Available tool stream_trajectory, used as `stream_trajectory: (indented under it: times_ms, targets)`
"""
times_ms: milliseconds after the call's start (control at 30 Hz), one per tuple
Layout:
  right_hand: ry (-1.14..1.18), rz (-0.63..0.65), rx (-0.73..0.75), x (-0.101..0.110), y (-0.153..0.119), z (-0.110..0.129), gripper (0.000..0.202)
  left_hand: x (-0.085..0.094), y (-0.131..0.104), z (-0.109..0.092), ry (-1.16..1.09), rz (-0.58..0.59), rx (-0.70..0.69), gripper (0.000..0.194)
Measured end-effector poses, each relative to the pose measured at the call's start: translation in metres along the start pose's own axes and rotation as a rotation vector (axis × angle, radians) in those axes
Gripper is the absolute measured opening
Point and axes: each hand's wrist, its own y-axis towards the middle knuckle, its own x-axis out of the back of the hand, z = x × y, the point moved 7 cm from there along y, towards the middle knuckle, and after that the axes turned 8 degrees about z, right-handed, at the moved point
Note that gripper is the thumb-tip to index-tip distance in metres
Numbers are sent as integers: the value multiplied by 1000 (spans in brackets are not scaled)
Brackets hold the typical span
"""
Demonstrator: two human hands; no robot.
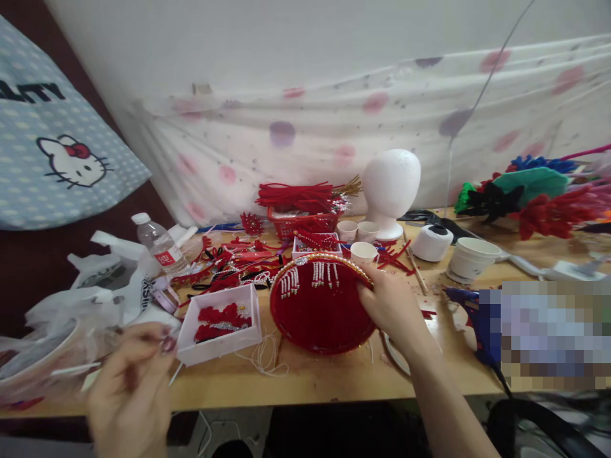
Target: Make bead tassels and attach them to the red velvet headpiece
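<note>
Velvet piece (319, 318), red and rounded, in front of the wooden table (329, 387), near mid-view. Rim carries gold-coloured and pearly beading; short white bead strings (325, 275) lie against the red face in two groups near the upper edge. Whether its lower edge touches the table: cannot tell.

Right hand (394, 305): grip closed on the upper right rim of the velvet piece, thumb over the red face. Left hand (133, 381): raised at the near edge of the table, blurred, fingertips drawn together; cannot tell whether its grip has anything in it. Nearest item is the white box (222, 350), just beside the fingertips, holding red decorated pieces (222, 322). Loose pale thread (263, 364) lies between the box and the velvet piece.

Behind: red basket (303, 224) with red stems (294, 196) at its top, and a white foam head (391, 184) standing upright to its right. Small paper cups (363, 252) grouped between the basket and the velvet piece's upper right. Further right, a white spool (432, 245), then a larger cup (471, 261); blue tool (484, 327) nearer the front. At left, clear bottle (160, 245), tilted, beside crumpled plastic bags (126, 273).
</note>
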Motion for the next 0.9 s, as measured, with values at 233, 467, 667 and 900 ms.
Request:
stream_trajectory:
  times_ms: [233,467,667,900]
  targets:
    - [29,15,25,0,-3,2,51,-100,33,-63,232,191,-79,41]
    - [-32,43,-27,-3,-4,0,50,-179,17,-103,310,293,-398,41]
    - [-41,61,-20,-7,-2,-3,54,-197,17,-96,307,211,-451,47]
    - [-79,10,29,-7,0,-2,53,-201,16,-89,247,126,-531,68]
